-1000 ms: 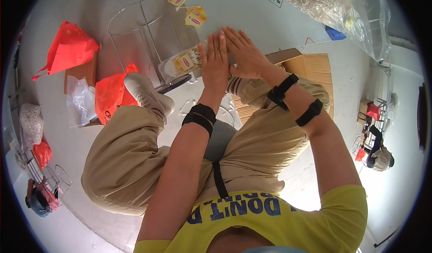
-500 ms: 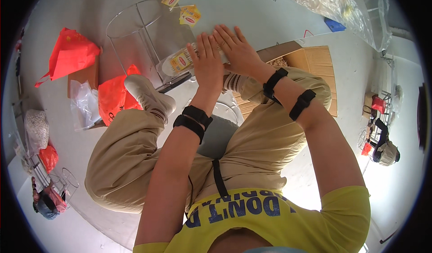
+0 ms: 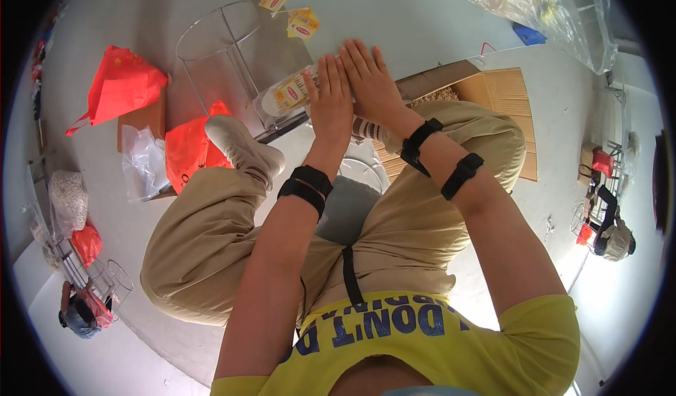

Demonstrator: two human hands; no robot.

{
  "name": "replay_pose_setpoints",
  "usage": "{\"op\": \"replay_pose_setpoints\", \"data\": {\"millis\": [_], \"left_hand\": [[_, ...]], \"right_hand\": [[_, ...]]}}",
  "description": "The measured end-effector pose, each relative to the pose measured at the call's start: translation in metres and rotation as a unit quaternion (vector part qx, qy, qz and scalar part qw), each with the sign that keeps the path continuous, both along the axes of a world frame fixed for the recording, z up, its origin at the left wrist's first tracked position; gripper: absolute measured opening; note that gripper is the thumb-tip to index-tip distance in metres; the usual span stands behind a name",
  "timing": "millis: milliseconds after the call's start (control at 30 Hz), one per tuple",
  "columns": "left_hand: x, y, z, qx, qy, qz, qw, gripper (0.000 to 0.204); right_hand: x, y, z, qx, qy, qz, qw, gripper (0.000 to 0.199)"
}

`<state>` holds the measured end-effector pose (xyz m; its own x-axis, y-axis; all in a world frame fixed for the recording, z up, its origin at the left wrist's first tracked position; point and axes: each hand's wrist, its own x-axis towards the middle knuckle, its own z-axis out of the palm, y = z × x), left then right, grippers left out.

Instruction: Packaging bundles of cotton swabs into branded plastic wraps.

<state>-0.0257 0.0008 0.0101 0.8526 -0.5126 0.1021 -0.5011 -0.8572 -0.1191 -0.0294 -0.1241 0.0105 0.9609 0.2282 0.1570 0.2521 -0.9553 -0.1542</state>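
Note:
A clear plastic pack [image 3: 270, 104] with a yellow and red label lies slantwise at the near edge of the grey tabletop [image 3: 380, 23]. Pale thin sticks show faintly through its wall. My left hand [image 3: 329, 100] lies across the right part of this pack, its fingers stretched out and pointing away from me. Close beside it, my right hand [image 3: 370, 86] is also laid flat with straight fingers, and it hides the pack's right end. Neither hand is closed around anything. Small yellow label cards [image 3: 303, 24] lie on the tabletop beyond the pack.
A round wire frame [image 3: 218, 40] stands left of the tabletop. Beyond my right knee is an open cardboard box [image 3: 510, 100] with pale contents. Red bags [image 3: 130, 86] are at the left. A large clear bag [image 3: 507, 5] of pale material lies at the far right.
The whole view has shifted slightly. My right wrist and forearm have swung a little to the left, while both hands stay flat at the pack.

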Motion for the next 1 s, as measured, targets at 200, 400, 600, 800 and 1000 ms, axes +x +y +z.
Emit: {"op": "replay_pose_setpoints", "data": {"millis": [200, 400, 600, 800, 1000], "left_hand": [[0.010, 0.022, 0.033, -0.153, 0.112, -0.044, 0.981, 0.063], [0.039, 0.078, -0.010, -0.387, 0.020, 0.235, 0.891, 0.045], [0.034, 0.072, -0.026, -0.508, 0.160, 0.297, 0.793, 0.041], [0.035, 0.069, -0.028, -0.512, 0.159, 0.341, 0.772, 0.052], [0.038, 0.067, -0.025, -0.529, 0.164, 0.350, 0.756, 0.054]], "right_hand": [[-0.002, -0.001, -0.002, 0.002, 0.005, -0.021, 1.000, 0.095], [0.000, 0.008, 0.011, 0.027, 0.049, -0.020, 0.998, 0.111], [-0.002, 0.012, 0.012, 0.052, 0.049, -0.026, 0.997, 0.116], [0.000, 0.044, 0.013, 0.038, 0.059, -0.017, 0.997, 0.118], [0.003, 0.065, 0.009, 0.064, 0.049, -0.030, 0.996, 0.117]]}}
